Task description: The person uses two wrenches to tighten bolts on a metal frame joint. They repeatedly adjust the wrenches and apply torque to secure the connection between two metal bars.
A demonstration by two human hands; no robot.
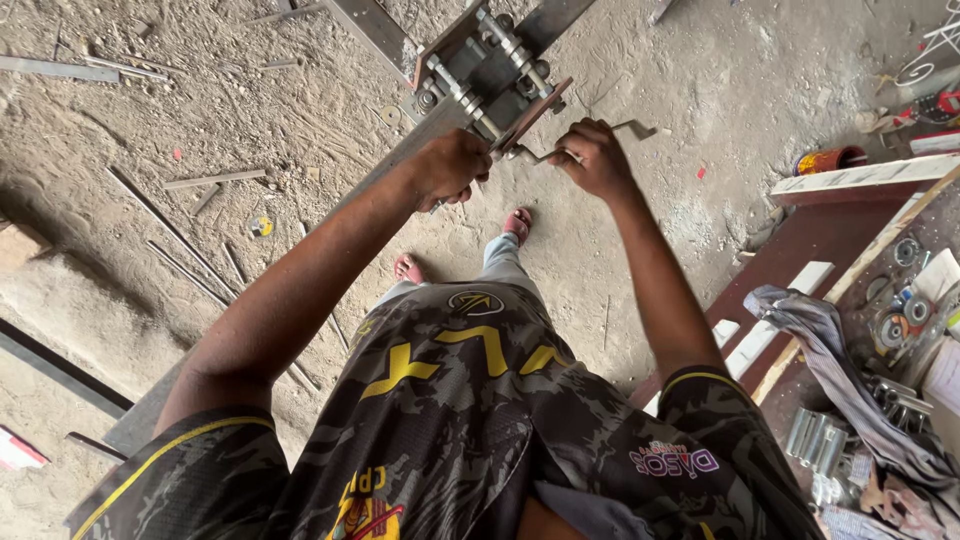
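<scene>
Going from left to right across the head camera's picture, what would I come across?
Loose metal rods on the dirt floor → left hand → roller jig on the long steel bar → right hand on a bent metal crank → grey cloth → grinding discs.

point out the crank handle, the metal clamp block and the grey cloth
crank handle (632, 127), head view, on the bent end past the right hand
metal clamp block (487, 70), head view, on its dark middle plate
grey cloth (815, 330), head view, on the folded upper part

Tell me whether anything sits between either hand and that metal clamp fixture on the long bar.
Nothing visible does. The left hand already grips beside the clamp fixture, and the right hand is closed on its crank handle.
</scene>
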